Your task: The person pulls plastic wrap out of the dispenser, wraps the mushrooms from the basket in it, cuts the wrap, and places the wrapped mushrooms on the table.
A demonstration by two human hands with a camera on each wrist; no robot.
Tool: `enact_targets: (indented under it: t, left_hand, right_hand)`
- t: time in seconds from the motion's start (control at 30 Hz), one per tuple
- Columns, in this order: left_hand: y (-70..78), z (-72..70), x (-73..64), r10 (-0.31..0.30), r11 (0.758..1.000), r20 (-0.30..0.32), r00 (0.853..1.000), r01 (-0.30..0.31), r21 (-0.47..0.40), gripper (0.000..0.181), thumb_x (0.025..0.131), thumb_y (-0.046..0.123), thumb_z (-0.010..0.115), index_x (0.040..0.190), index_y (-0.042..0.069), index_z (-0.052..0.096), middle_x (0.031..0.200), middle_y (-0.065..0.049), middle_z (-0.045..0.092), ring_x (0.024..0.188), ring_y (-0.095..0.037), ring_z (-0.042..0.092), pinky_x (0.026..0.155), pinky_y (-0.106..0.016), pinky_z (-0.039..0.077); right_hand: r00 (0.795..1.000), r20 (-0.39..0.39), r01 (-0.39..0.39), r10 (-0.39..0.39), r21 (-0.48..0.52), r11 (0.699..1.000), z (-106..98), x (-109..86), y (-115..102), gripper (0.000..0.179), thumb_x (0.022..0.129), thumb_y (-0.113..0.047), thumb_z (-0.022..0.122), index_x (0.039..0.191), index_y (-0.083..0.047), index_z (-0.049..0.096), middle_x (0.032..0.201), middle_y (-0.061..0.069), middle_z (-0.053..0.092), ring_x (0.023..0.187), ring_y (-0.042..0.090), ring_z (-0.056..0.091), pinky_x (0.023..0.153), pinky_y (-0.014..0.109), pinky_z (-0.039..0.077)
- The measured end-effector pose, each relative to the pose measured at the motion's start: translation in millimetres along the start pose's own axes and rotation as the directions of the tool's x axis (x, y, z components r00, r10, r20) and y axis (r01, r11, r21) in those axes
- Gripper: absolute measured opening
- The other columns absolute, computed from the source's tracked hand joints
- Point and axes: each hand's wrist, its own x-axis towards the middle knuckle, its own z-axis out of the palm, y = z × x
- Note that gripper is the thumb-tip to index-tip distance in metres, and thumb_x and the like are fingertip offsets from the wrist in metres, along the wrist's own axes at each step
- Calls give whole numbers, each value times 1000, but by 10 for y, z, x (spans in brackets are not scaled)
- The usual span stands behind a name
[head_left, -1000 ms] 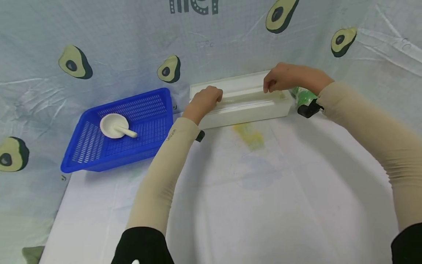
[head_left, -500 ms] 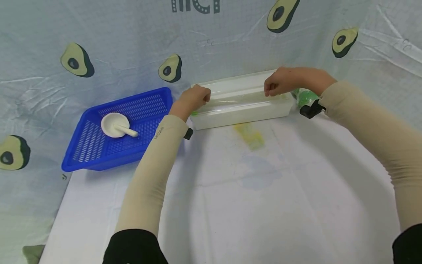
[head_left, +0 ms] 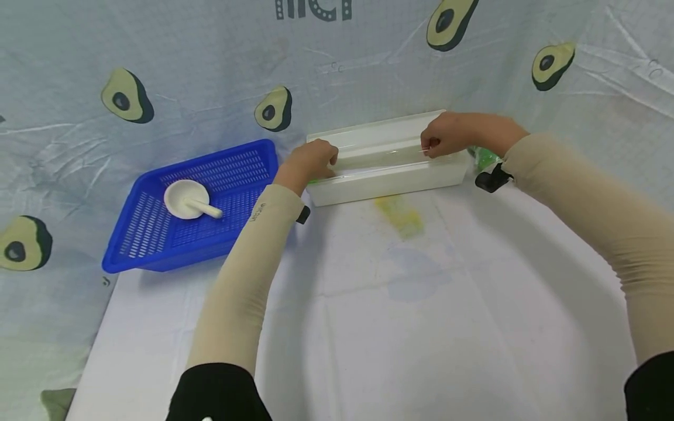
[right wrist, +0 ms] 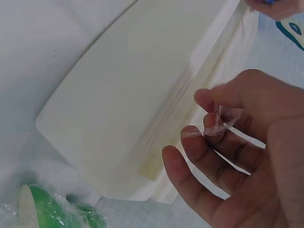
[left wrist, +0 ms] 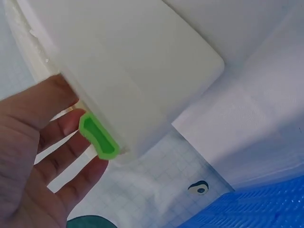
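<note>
A long white cling film dispenser (head_left: 389, 182) with its lid raised sits at the back of the table. Beside its left end is my left hand (head_left: 307, 164), thumb apart from the fingers. In the left wrist view its fingertips lie against a green slide cutter (left wrist: 97, 137) at the dispenser's edge, without a visible pinch. Over the right end, my right hand (head_left: 454, 133) pinches a bit of clear cling film (right wrist: 216, 127), crumpled across the fingertips in the right wrist view. Clear film also lies along the dispenser's opening.
A blue plastic basket (head_left: 158, 257) stands at the left, holding a white bowl-shaped piece with a handle (head_left: 184, 199). Behind the dispenser's right end lies a green thing in clear plastic (head_left: 487, 158). A printed avocado sheet (head_left: 210, 58) hangs behind.
My left hand has gone left along the dispenser to its left end, and its thumb has since spread from the fingers. The right hand has lowered slightly at the right end.
</note>
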Motion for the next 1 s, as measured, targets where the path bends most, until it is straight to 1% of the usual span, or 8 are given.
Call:
enact_targets:
  t: [0.1,0.2,0.4,0.5,0.6,0.7,0.87,1.0]
  left_hand:
    - [19,9,30,-15,1000,-19,1000,15,7,14,96,15,72,102,6,65,108,-9,64,96,-26,57,87,-45,51]
    - [9,0,25,-22,1000,-30,999,21,-21,9,98,11,68,95,6,62,98,-8,61,89,-24,54,79,-41,48]
    - [-53,-59,-36,18,996,-54,998,-23,-88,6,104,8,56,99,5,53,91,-9,52,83,-23,49,74,-34,39]
    - [-69,-109,-50,17,991,-50,999,-24,-134,7,105,9,55,108,4,52,95,-11,56,85,-24,50,77,-35,42]
    - [-65,-167,-50,3,984,-22,1000,-7,-180,17,106,8,54,121,2,51,106,-14,62,90,-26,55,84,-38,48]
    - [-63,-215,-58,18,979,3,1000,-17,-205,25,106,5,51,130,0,54,114,-17,65,98,-27,59,91,-41,50]
    - [-97,-231,-96,73,982,46,996,-63,-180,28,103,-2,53,130,1,61,121,-16,64,110,-28,58,99,-40,49]
    - [-131,-194,-103,73,977,41,996,-63,-205,34,100,-4,59,133,2,59,124,-17,62,115,-29,56,102,-40,48]
  right_hand:
    - [1000,-2,3,-3,0,1000,8,3,5,7,98,-9,63,98,-5,68,86,4,64,75,16,51,70,36,45]
    - [1000,11,-11,11,8,1000,-16,-9,17,5,97,-7,66,100,-5,69,87,4,64,78,17,53,72,37,47]
    - [996,32,-88,87,39,995,-135,-57,11,11,96,-2,67,106,-1,72,98,12,70,88,23,63,80,42,54]
    - [992,38,-126,123,70,990,-177,-77,7,12,96,-2,68,106,1,73,100,14,71,86,25,65,77,42,57]
    - [988,30,-151,149,85,985,-202,-90,12,14,96,-3,68,108,1,75,101,15,73,84,28,67,75,41,58]
    - [984,15,-178,177,101,979,-222,-107,18,16,97,-3,68,110,2,75,104,17,74,87,29,69,76,40,59]
    - [983,9,-182,182,86,980,-233,-135,47,17,98,-6,67,110,3,75,96,15,74,84,26,69,73,38,58]
    - [988,4,-157,157,63,986,-225,-159,68,17,98,-8,67,109,2,76,91,12,74,80,23,68,71,37,57]
